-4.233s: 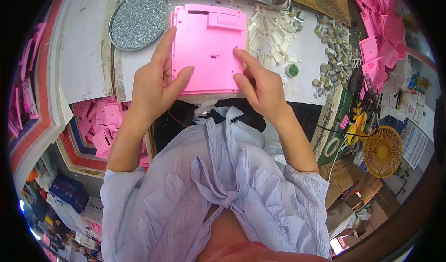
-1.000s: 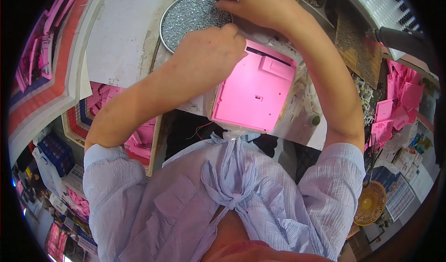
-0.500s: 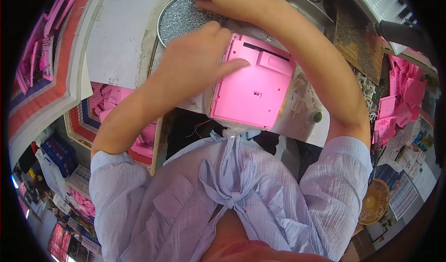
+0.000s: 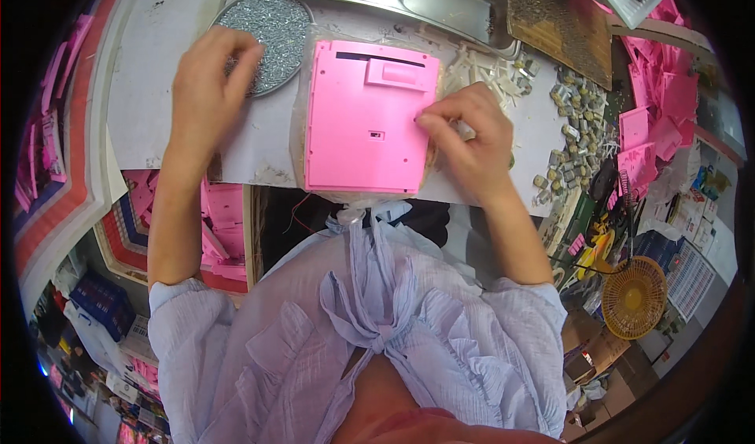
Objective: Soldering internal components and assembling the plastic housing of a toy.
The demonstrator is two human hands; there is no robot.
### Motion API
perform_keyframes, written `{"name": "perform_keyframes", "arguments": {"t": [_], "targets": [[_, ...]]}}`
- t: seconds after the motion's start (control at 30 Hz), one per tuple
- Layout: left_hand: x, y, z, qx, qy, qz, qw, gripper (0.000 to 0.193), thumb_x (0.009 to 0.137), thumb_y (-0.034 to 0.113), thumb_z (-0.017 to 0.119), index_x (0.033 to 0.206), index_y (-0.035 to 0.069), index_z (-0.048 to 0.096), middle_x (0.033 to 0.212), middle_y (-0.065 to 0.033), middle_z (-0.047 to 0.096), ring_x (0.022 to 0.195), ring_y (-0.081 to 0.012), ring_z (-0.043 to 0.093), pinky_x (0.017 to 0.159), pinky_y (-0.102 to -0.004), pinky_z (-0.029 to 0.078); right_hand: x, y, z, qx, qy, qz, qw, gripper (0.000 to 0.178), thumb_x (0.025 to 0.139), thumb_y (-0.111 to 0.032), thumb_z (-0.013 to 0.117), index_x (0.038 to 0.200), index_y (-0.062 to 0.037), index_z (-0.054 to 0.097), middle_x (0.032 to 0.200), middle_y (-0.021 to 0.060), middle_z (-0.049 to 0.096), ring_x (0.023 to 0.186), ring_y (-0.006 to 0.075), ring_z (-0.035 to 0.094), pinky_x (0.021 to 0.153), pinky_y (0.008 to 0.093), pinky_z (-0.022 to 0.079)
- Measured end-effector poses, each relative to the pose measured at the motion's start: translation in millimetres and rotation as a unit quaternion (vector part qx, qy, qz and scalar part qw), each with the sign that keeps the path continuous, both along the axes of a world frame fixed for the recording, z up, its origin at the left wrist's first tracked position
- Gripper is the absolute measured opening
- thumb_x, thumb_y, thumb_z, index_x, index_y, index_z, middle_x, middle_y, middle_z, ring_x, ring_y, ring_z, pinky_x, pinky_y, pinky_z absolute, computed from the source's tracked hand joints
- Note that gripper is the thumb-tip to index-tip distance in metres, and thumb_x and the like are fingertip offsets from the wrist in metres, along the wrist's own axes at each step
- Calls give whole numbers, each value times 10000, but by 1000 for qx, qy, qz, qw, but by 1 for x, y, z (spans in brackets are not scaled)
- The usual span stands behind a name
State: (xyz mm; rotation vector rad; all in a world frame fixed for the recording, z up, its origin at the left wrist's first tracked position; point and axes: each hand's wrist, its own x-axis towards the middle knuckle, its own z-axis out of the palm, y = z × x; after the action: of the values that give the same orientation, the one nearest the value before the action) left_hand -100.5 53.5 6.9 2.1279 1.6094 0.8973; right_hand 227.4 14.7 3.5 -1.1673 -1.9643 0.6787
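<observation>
A pink plastic housing [image 4: 362, 149] lies flat before me, with a dark slot along its far edge and a small raised block below the slot. Clear plastic wrapping [image 4: 299, 149] shows under and around it. My right hand [image 4: 476, 141] is at the housing's right edge, thumb and forefinger pinched by a small hole; anything between them is too small to make out. My left hand [image 4: 206, 90] is at the near left rim of a round metal tray [image 4: 303, 65] full of small silvery screws [image 4: 275, 31]. Its fingers are curled, and what they hold is hidden.
A steel compartment tray [image 4: 452, 7] stands at the back, beside a brown board [image 4: 558, 23]. Small metal parts [image 4: 578, 121] and white plastic pieces [image 4: 480, 70] are strewn to the right. Pink parts pile up at far right [image 4: 668, 90] and in a bin [image 4: 224, 216] at lower left.
My right hand has come from the screw tray to the housing's right edge. My left hand has left the housing for the screw tray. The housing appears further left in view.
</observation>
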Motion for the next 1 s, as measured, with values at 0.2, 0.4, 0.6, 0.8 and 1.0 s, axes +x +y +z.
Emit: {"name": "perform_keyframes", "arguments": {"t": [0.2,0.4,0.6,0.8,1.0], "targets": [[79,-49,22,2,-51,-219,974,108,872,55,697,940,39,614,891,-116,632,828,-313,631,722,-391,496,-7,-7,-19,38,22,-4,999,184,731,-99,857,882,-88,754,794,37,654,777,212,577,661,324,458],[88,-64,25,-231,-281,-205,909,133,860,-37,702,970,4,640,920,-114,652,773,-202,644,684,-279,524,6,-10,-4,-89,81,-23,992,245,764,-60,835,999,-66,769,825,48,655,773,180,589,695,292,474],[99,-61,21,-66,-141,-252,955,156,813,-15,749,948,21,682,982,-107,687,792,-271,660,706,-312,559,27,-11,-1,-71,108,-58,990,196,800,-4,782,995,-19,764,806,46,639,738,147,567,684,272,462],[116,-62,16,20,-64,-259,963,164,744,84,801,875,81,701,1091,-62,687,874,-262,610,792,-389,468,35,-15,3,-61,129,-75,987,158,800,9,781,956,-5,759,795,47,645,725,140,559,678,266,456],[118,-67,13,-27,-36,-214,976,168,734,150,816,849,111,700,1101,-24,643,913,-233,566,850,-385,375,36,-18,7,-51,118,-77,989,173,794,25,781,963,-7,761,790,47,650,724,135,571,678,263,462]]}}
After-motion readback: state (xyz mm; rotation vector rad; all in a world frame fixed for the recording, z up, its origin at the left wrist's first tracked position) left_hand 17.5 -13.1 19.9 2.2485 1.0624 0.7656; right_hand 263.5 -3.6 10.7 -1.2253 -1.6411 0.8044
